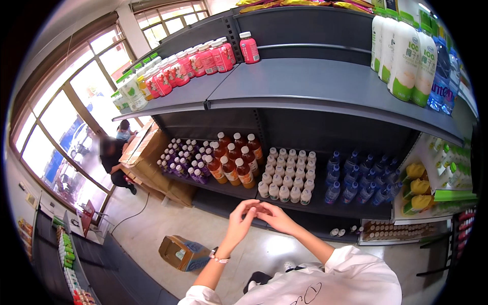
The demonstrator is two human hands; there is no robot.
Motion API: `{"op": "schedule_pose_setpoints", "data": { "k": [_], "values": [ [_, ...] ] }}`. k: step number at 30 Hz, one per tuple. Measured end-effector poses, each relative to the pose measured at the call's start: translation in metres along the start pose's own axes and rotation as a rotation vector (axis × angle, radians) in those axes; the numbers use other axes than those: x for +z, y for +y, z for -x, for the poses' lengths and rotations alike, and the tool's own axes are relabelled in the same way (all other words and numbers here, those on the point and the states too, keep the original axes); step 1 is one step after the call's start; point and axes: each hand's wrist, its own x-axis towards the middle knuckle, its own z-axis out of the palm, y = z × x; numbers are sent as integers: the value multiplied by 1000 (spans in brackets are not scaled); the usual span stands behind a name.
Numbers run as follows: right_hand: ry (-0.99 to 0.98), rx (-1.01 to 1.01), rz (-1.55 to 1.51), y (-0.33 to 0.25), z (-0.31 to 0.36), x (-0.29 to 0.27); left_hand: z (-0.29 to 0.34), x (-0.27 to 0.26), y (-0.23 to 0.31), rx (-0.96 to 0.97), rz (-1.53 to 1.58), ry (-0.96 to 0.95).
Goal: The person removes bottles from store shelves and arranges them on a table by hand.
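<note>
Sleeves [351, 258] of a white shirt lie nearest, with a pale bracelet [220, 260] around the left wrist. Beyond it, the left hand [239, 219] meets the right hand [277, 218] in front of the shelving. The fingers of both are loosely bent and released, their tips brought together. Left of the forearms, a cardboard box [197, 255] lies on the pale floor [147, 226], its open end turned leftward.

Past the fingertips, small white bottles [285, 182] stand upright in close rows on a dark lower shelf; how wide the gap to the hands is, I cannot tell. Blue bottles [351, 190] stand to their right; to their left come amber bottles [231, 174] with orange labels, then purple bottles [201, 175] with white caps. The upper shelf [300, 84] bears pink bottles [194, 63] toward the left and tall white bottles [405, 56] at the right.

Farther off, a person [116, 161] in dark clothes is beside stacked cartons [147, 157], before bright windows [63, 127].
</note>
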Motion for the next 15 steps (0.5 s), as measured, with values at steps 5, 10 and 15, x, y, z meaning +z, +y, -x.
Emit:
{"op": "schedule_pose_setpoints", "data": {
  "k": [5,10,15],
  "values": [
    [23,-127,107,-56,-72,30,-56,-67,44,238,-210,24],
    [41,-315,184,-103,-157,67,-128,-145,103,558,-538,96],
    [46,-491,436,-176,-236,106,-238,-243,166,710,-808,320]
  ]
}}
